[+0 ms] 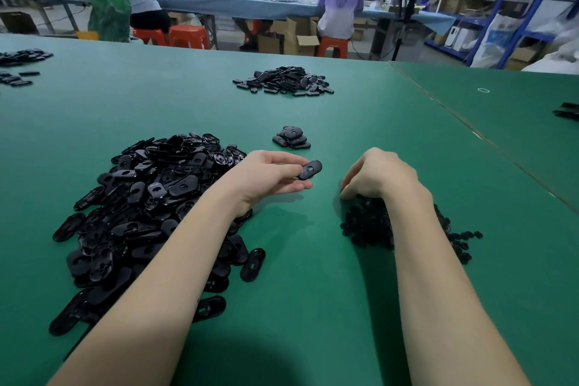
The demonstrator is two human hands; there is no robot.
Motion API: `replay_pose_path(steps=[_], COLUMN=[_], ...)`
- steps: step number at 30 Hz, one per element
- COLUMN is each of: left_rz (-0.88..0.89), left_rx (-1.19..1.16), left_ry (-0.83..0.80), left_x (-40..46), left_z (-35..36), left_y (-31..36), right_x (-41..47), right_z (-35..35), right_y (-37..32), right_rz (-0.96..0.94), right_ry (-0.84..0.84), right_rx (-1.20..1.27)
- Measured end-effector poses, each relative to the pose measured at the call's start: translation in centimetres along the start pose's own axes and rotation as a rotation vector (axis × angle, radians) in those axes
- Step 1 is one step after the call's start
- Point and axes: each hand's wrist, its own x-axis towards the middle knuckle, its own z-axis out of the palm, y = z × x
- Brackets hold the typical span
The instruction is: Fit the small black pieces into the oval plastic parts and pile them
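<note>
One black oval plastic part point(310, 169) sits pinched at the fingertips of the left hand point(266, 177), thumb and fingers curled round its near end so that its long axis runs up and to the right, pointing away from the wrist and toward the right hand point(377, 174). Its face, with the cut-out opening, is turned upward and toward the camera. Taking this held part as the landmark: the right hand lies just to the right of it and a little lower, knuckles up, fingers curled down onto the front edge of the heap of small black pieces point(369, 226); whether a piece is already pinched there cannot be told, since the fingertips are hidden beneath the hand. The large heap of loose black oval shells point(150, 197) spreads to the left of the part and below it, under the left forearm. The small stack of finished black ovals point(292, 137) lies just beyond the part, farther up the green surface point(313, 291). By my judgement the coming move hinges on the short gap between the two hands: the right hand must carry a piece leftward and up to the opening, and the left hand is the nearer one to the finished stack.
</note>
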Motion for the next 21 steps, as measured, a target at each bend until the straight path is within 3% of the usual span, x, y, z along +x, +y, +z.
replay_pose_path(steps=[10, 21], left_rz=[0.003, 0.002], left_rx=[-0.028, -0.054], left_ry=[-0.009, -0.018], left_x=[0.11, 0.06], left_z=[-0.06, 0.01], left_y=[-0.01, -0.1], right_x=[0.15, 0.51], right_z=[-0.04, 0.42], right_y=[0.29, 0.55], right_rz=[0.012, -0.082], right_ry=[0.004, 0.013], right_rx=[-0.032, 0.125])
